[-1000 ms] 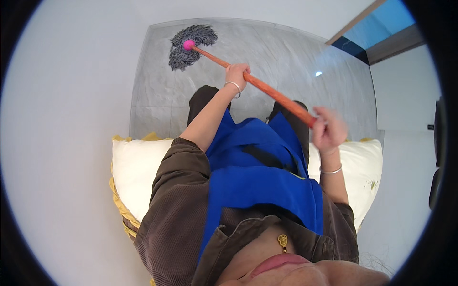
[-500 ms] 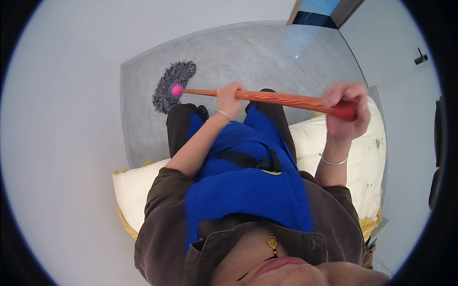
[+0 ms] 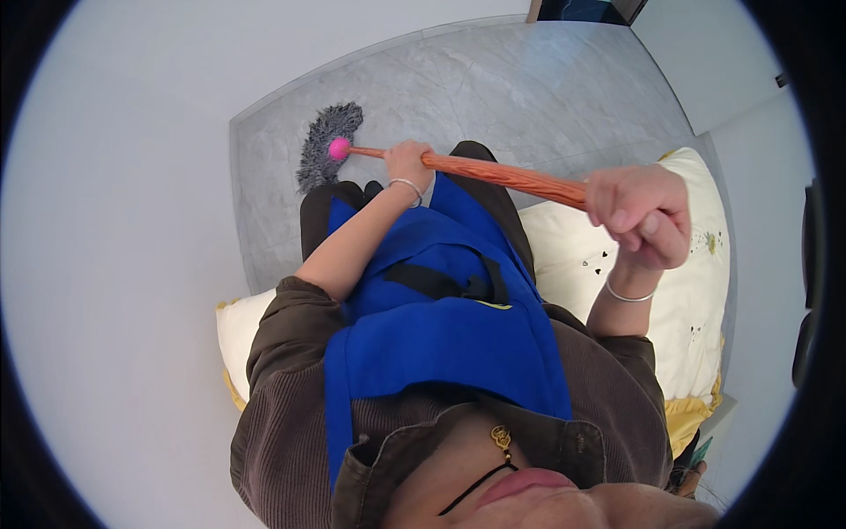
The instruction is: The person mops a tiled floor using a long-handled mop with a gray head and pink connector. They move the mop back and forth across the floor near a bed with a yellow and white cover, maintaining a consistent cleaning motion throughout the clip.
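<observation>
A mop (image 3: 511, 177) with a reddish wood-grain handle slants across in front of me. Its shaggy grey head (image 3: 324, 141) rests on the floor at the far left, joined to the handle by a pink ball-shaped joint (image 3: 340, 148). Partway down the handle, my left hand (image 3: 408, 164) is wrapped round it. My right hand (image 3: 641, 214) closes over the handle's upper end and hides its tip. Both wrists wear bracelets.
Behind me and to both sides lies cream bedding (image 3: 670, 291) with yellow trim. The grey floor (image 3: 493, 88) meets a white wall (image 3: 132, 264) on the left. At the far right stands a white door or panel (image 3: 714, 70); a dark-filled opening (image 3: 586, 11) shows at the top.
My right hand has shifted its grip and now covers the red handle end. My left hand and the mop head sit slightly farther away, as the whole view has shifted a little.
</observation>
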{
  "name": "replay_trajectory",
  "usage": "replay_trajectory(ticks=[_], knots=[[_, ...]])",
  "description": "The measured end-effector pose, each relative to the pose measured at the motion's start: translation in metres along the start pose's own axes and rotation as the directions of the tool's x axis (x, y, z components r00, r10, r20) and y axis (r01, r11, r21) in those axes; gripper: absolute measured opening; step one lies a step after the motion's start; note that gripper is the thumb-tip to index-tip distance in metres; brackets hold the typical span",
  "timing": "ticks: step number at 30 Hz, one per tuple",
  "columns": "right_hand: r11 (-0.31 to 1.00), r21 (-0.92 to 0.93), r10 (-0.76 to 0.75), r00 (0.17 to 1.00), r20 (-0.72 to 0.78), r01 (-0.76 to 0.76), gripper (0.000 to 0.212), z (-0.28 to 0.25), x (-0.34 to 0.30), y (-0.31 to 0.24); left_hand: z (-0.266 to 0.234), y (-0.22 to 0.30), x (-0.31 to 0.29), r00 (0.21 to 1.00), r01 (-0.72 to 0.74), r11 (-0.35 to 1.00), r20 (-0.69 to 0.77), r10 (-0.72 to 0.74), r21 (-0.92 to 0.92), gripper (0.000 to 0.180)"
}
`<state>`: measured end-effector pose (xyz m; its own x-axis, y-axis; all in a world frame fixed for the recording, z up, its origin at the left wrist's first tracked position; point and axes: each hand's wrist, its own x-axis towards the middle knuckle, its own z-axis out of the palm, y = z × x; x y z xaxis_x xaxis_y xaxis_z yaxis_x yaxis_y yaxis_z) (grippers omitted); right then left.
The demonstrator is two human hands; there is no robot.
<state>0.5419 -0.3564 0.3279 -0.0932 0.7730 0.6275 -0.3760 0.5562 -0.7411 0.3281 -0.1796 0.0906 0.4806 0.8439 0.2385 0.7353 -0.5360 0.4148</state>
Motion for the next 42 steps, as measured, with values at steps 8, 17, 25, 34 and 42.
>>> replay_trajectory(ticks=[8, 17, 25, 34, 42], knots=[[0.948, -0.306, -0.062, 0.992, 0.106, 0.092, 0.018, -0.035, 0.007, -0.059, 0.032, 0.087, 0.048, 0.989, -0.148, 0.989, -0.001, 0.148, -0.017, 0.008], [0.748, -0.648, -0.066, 0.987, 0.147, 0.146, 0.011, -0.044, -0.008, -0.119, 0.071, 0.188, 0.090, 0.897, -0.352, 0.848, 0.115, 0.426, -0.396, 0.011], [-0.066, -0.904, -0.739, 0.630, -0.240, -0.421, 0.011, -0.023, 0.009, -0.111, 0.073, 0.217, 0.120, 0.778, -0.224, 0.841, 0.430, 0.458, -0.492, 0.016], [-0.611, -0.401, -0.267, 0.655, -0.707, -0.683, 0.017, -0.008, -0.033, -0.151, 0.093, 0.231, 0.099, 0.704, -0.341, 0.829, 0.465, 0.538, -0.444, 0.013], [-0.556, -0.278, -0.297, 0.499, -0.814, -0.784, 0.015, -0.025, -0.064, -0.125, 0.122, 0.213, 0.092, 0.678, -0.345, 0.830, 0.496, 0.543, -0.439, 0.020]])
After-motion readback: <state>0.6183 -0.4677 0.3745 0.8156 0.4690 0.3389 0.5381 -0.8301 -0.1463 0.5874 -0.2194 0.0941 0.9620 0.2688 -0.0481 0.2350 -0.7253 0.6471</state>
